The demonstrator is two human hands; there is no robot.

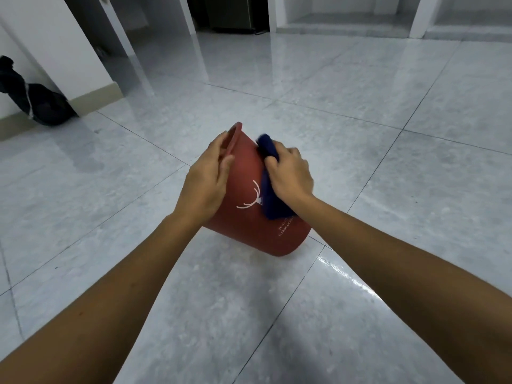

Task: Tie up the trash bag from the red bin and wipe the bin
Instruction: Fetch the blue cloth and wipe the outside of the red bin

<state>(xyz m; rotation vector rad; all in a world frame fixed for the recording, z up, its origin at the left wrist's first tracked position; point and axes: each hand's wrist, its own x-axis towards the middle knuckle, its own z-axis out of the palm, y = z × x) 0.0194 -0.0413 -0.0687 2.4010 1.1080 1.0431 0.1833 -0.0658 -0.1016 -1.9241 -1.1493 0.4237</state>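
The red bin (249,225) with a white antler print is held tilted above the tiled floor, its mouth pointing away to the upper left. My left hand (206,178) grips its rim and left side. My right hand (291,171) presses a dark blue cloth (270,187) against the bin's upper right outer wall. A tied black trash bag (36,101) leans against the white wall at the far left.
Glossy grey floor tiles (388,134) stretch all around, with a bright glare patch (346,275) to the lower right. White pillars and a dark doorway (232,12) stand at the back. A beige skirting (97,98) runs along the left wall.
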